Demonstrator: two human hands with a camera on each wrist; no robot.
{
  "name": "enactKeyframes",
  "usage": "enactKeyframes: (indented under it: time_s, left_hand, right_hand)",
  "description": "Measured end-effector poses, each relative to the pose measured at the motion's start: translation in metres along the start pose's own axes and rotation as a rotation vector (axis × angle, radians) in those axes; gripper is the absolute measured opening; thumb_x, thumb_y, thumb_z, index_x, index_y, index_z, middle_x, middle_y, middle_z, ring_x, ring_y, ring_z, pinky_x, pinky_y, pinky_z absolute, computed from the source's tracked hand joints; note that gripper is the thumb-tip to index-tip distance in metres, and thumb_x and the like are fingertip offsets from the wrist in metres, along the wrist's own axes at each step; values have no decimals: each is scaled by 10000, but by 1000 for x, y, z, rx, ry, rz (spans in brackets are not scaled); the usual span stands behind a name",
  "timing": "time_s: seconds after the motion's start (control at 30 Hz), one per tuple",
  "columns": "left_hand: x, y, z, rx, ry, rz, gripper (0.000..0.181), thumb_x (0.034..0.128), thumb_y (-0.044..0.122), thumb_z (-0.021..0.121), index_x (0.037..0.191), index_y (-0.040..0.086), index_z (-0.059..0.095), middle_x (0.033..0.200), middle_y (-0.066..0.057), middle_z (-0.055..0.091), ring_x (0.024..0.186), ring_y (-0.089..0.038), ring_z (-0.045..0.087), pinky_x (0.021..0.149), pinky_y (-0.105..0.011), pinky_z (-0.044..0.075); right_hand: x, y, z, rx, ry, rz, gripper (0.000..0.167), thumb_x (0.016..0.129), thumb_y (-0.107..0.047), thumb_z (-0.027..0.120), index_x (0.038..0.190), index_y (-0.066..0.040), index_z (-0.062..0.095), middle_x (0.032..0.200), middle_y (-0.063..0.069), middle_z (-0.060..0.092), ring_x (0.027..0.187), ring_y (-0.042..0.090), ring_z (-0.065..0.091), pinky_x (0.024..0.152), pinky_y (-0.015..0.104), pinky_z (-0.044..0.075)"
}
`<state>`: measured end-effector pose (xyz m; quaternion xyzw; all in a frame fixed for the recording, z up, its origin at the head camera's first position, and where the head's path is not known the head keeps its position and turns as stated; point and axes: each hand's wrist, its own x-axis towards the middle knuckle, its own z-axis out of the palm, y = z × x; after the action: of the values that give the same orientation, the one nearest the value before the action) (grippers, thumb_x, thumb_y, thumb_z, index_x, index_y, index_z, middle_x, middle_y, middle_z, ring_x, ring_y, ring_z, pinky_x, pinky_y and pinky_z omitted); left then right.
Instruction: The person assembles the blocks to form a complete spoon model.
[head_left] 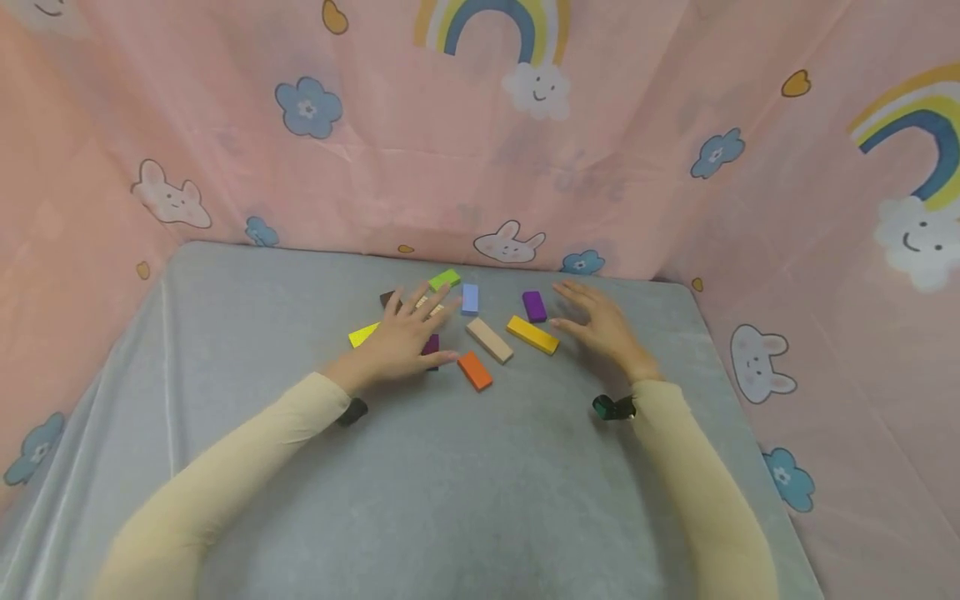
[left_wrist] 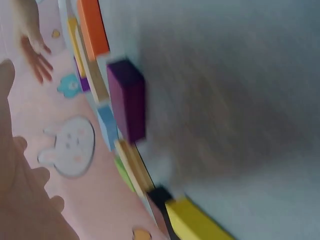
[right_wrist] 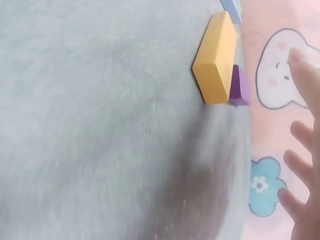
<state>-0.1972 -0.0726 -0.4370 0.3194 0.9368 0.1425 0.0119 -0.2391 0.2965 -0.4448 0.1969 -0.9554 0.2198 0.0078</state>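
My left hand [head_left: 401, 340] is spread above several blocks, its fingers apart and holding nothing. Under or beside it lie a yellow block [head_left: 363, 336], a dark purple block [left_wrist: 127, 102], a black block [left_wrist: 160, 196] and a green block [head_left: 445, 279]. My right hand [head_left: 606, 332] hovers with extended fingers to the right of a purple block [head_left: 535, 306] and an orange-yellow block [right_wrist: 216, 60], gripping neither. Between the hands lie a blue block [head_left: 470, 299], a light wooden block [head_left: 490, 340] and an orange block [head_left: 476, 371]. The left hand partly hides another pale block.
A grey cloth [head_left: 480, 483] covers the table. Behind it and at the sides hangs a pink curtain [head_left: 420, 167] with rainbows, rabbits and flowers, close to the blocks at the table's far edge. A dark wrist device [head_left: 613, 407] is on the right wrist.
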Motion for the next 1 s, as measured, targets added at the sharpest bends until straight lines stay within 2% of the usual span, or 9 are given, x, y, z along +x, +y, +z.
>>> enactKeyframes:
  time_s: [0.17, 0.33, 0.5, 0.8, 1.0]
  left_hand:
    - [12, 18, 14, -54, 37, 13, 835, 948, 561, 551, 1600, 237, 143, 1692, -57, 67, 1564, -344, 53, 1221, -660, 49]
    - [21, 36, 28, -122, 57, -23, 837, 937, 523, 599, 1591, 204, 185, 1665, -98, 180, 1532, -365, 189, 1215, -664, 104]
    - [28, 50, 39, -197, 67, -73, 816, 931, 524, 610, 1573, 181, 243, 1635, -128, 250, 1516, -365, 224, 1229, -634, 118]
    - [37, 65, 59, -267, 77, -166, 765, 936, 457, 632, 1531, 98, 312, 1612, -189, 268, 1497, -362, 261, 1227, -587, 174]
    - [41, 72, 71, -236, 80, -234, 755, 920, 489, 644, 1498, 93, 363, 1601, -209, 258, 1469, -385, 290, 1210, -584, 191]
  right_hand:
    - [12, 5, 11, 37, 18, 31, 692, 905, -464, 677, 1502, -210, 437, 1554, 103, 446, 1439, 382, 389, 1191, 605, 261]
    - [19, 2, 23, 116, 24, 93, 673, 907, -451, 680, 1482, -172, 468, 1511, 88, 505, 1421, 351, 427, 1193, 562, 294]
    - [23, -2, 33, 171, 55, 141, 632, 907, -428, 688, 1462, -192, 498, 1445, 93, 574, 1373, 315, 492, 1174, 526, 347]
    - [25, -5, 43, 196, 103, 148, 618, 908, -385, 701, 1440, -128, 521, 1360, 159, 624, 1178, 337, 626, 1046, 505, 487]
    - [27, -10, 47, 205, 133, 173, 593, 904, -369, 710, 1411, -105, 552, 1301, 180, 651, 1132, 338, 639, 1015, 498, 505]
